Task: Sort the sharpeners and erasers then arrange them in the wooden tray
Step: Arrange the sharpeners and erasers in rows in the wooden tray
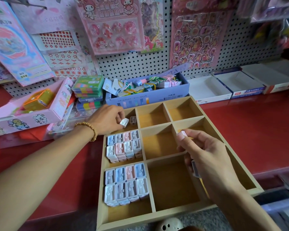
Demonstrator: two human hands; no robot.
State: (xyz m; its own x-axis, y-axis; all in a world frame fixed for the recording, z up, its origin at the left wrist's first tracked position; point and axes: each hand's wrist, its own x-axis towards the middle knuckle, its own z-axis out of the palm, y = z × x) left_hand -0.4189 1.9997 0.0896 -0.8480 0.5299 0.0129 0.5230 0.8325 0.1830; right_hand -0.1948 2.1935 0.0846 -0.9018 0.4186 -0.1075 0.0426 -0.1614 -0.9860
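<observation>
A wooden tray [158,162] with several compartments lies on the red counter. Its near-left compartment holds neat rows of pastel sharpeners [126,183], and the middle-left one holds more sharpeners [124,145]. My left hand [107,120] reaches into the far-left compartment and pinches a white sharpener [124,122]; a brownish sharpener [133,120] stands beside it on the compartment floor. My right hand [205,157] hovers over the tray's right side, pinching a small white piece [183,133] at its fingertips and holding another flat piece [195,170] in its palm.
A lilac box [148,95] of tangled items sits just behind the tray. Open white cartons [223,87] line the back right, a pink box [32,110] and stacked cases [88,92] the back left. A pegboard with sticker sheets rises behind.
</observation>
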